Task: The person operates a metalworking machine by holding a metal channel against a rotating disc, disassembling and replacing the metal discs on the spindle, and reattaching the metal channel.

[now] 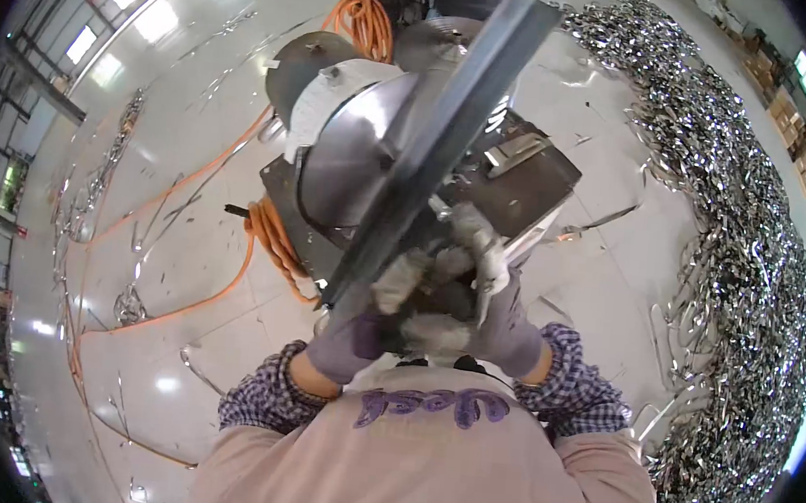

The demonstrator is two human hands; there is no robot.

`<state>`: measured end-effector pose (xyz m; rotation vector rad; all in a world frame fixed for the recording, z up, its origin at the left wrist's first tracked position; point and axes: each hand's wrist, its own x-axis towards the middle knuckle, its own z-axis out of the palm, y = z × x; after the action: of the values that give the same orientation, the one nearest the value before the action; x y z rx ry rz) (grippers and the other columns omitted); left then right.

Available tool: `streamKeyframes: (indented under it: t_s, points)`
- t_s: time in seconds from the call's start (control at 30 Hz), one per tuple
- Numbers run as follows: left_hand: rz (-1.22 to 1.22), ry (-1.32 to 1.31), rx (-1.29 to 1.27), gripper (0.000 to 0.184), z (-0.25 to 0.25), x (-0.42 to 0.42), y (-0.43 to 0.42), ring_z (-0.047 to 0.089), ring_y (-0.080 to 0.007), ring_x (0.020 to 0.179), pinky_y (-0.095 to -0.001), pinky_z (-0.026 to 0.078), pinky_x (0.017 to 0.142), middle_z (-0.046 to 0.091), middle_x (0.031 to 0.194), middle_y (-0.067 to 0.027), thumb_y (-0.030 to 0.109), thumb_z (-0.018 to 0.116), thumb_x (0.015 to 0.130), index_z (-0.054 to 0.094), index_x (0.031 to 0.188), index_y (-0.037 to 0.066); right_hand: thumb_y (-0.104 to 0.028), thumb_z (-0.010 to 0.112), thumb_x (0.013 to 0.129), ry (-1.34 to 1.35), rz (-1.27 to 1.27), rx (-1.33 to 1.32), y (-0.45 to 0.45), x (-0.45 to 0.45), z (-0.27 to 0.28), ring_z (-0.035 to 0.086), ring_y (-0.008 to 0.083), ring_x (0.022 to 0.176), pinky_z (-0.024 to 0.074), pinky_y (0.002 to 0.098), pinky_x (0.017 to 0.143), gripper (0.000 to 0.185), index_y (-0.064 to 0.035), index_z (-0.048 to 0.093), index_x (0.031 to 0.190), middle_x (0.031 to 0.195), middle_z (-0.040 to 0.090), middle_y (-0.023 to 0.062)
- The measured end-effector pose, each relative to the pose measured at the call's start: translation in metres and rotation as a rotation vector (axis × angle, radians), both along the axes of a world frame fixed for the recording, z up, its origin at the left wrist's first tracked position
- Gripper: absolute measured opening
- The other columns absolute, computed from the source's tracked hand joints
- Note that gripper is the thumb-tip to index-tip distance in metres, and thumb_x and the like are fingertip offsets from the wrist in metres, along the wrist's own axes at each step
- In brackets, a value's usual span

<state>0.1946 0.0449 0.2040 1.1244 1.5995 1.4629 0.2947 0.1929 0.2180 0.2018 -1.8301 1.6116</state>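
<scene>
My left hand [354, 337], in a purple-grey glove with worn pale fingers, is low in front of the machine beside the lower end of a long dark metal bar [441, 149]. Motion smears its fingers. My right hand [502, 303], gloved alike, is curled in at the machine's near edge; what it holds is blurred. A dark area between the hands hides details. Behind the bar stands a large shiny round disc [348, 165] on a dark machine table [538, 187]. The bar slants across the disc, covering part of it.
Many shiny metal pieces form a long heap [736, 281] on the right. Orange hose lies coiled [275, 240] at the machine's left, with another coil [365, 23] behind. Metal strips and scraps [130, 304] litter the pale floor. A metal block [519, 153] sits on the machine table.
</scene>
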Motion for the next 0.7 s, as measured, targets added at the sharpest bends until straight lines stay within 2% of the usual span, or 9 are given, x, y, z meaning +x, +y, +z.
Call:
streamKeyframes:
  t_s: [0.07, 0.1, 0.17, 0.23, 0.27, 0.37, 0.47, 0.63, 0.7]
  points:
    - [-0.051, -0.070, 0.068, 0.053, -0.010, 0.025, 0.014, 0.045, -0.0173, 0.115, -0.0325, 0.037, 0.096, 0.044, 0.128, -0.0107, 0.011, 0.055, 0.087, 0.032, 0.134, 0.003, -0.010, 0.069, 0.077, -0.326, -0.190, 0.271, 0.006, 0.013, 0.008, 0.060, 0.0190, 0.092, 0.0489, 0.0308, 0.081, 0.040, 0.0011, 0.053, 0.112, 0.098, 0.061, 0.0107]
    - [-0.236, 0.595, -0.224, 0.060, -0.011, 0.014, 0.013, 0.040, -0.0212, 0.122, -0.0344, 0.031, 0.102, 0.037, 0.135, -0.0130, 0.013, 0.057, 0.086, 0.028, 0.137, 0.003, -0.008, 0.065, 0.080, -0.351, 0.032, -0.038, 0.016, 0.009, -0.018, 0.062, 0.0187, 0.087, 0.0497, 0.0301, 0.078, 0.031, 0.0018, 0.055, 0.107, 0.095, 0.062, 0.0106]
    - [-0.235, 0.019, -0.068, 0.063, -0.023, 0.019, 0.028, 0.038, -0.0236, 0.125, -0.0347, 0.030, 0.104, 0.035, 0.137, -0.0146, 0.016, 0.057, 0.086, 0.026, 0.139, 0.004, -0.009, 0.061, 0.083, -0.326, 0.058, -0.190, 0.034, 0.010, -0.040, 0.062, 0.0190, 0.082, 0.0495, 0.0304, 0.074, 0.027, 0.0017, 0.055, 0.107, 0.092, 0.062, 0.0107]
    - [-0.252, 0.111, -0.007, 0.060, -0.023, 0.025, 0.039, 0.037, -0.0254, 0.127, -0.0354, 0.030, 0.104, 0.036, 0.137, -0.0165, 0.014, 0.056, 0.087, 0.027, 0.138, 0.002, -0.012, 0.062, 0.084, -0.250, -0.330, 0.135, 0.054, 0.026, -0.027, 0.059, 0.0203, 0.085, 0.0471, 0.0323, 0.072, 0.038, 0.0003, 0.049, 0.117, 0.095, 0.060, 0.0111]
    - [-0.259, 0.157, 0.025, 0.058, -0.022, 0.028, 0.045, 0.036, -0.0263, 0.127, -0.0357, 0.029, 0.105, 0.037, 0.137, -0.0175, 0.013, 0.055, 0.088, 0.028, 0.138, 0.002, -0.010, 0.058, 0.085, -0.132, -0.222, -0.272, 0.066, 0.030, -0.034, 0.058, 0.0190, 0.088, 0.0468, 0.0305, 0.077, 0.030, 0.0021, 0.051, 0.111, 0.098, 0.059, 0.0115]
    - [-0.449, 0.504, -0.092, 0.050, -0.039, 0.014, 0.026, 0.039, -0.0268, 0.125, -0.0364, 0.031, 0.104, 0.039, 0.135, -0.0174, 0.008, 0.051, 0.089, 0.032, 0.135, -0.001, -0.014, 0.053, 0.087, -0.135, -0.786, -0.041, 0.141, 0.064, -0.054, 0.056, 0.0186, 0.096, 0.0466, 0.0300, 0.080, 0.028, 0.0013, 0.051, 0.110, 0.106, 0.057, 0.0124]
    - [-0.534, -0.123, -0.064, 0.042, 0.012, 0.004, -0.002, 0.043, -0.0295, 0.121, -0.0412, 0.036, 0.101, 0.043, 0.130, -0.0169, 0.014, 0.045, 0.092, 0.038, 0.130, -0.002, -0.023, 0.063, 0.086, 0.194, -0.947, -0.461, 0.217, 0.116, -0.035, 0.060, 0.0147, 0.087, 0.0503, 0.0260, 0.065, 0.034, -0.0003, 0.053, 0.110, 0.088, 0.063, 0.0098]
    - [-0.154, -0.842, 0.629, 0.049, 0.039, -0.002, 0.015, 0.043, -0.0316, 0.116, -0.0550, 0.043, 0.091, 0.040, 0.126, -0.0169, 0.040, 0.038, 0.094, 0.041, 0.127, 0.003, -0.016, 0.064, 0.086, -0.158, -0.844, -0.390, 0.187, 0.110, -0.043, 0.058, 0.0132, 0.089, 0.0469, 0.0275, 0.080, 0.031, 0.0005, 0.055, 0.111, 0.100, 0.062, 0.0071]
    - [-0.070, -0.593, 0.691, 0.050, 0.061, 0.012, 0.019, 0.043, -0.0282, 0.112, -0.0567, 0.044, 0.088, 0.036, 0.128, -0.0133, 0.045, 0.033, 0.095, 0.041, 0.127, 0.007, -0.011, 0.061, 0.087, -0.155, -0.775, -0.282, 0.177, 0.102, -0.076, 0.058, 0.0144, 0.091, 0.0469, 0.0280, 0.082, 0.028, 0.0009, 0.054, 0.111, 0.101, 0.061, 0.0083]
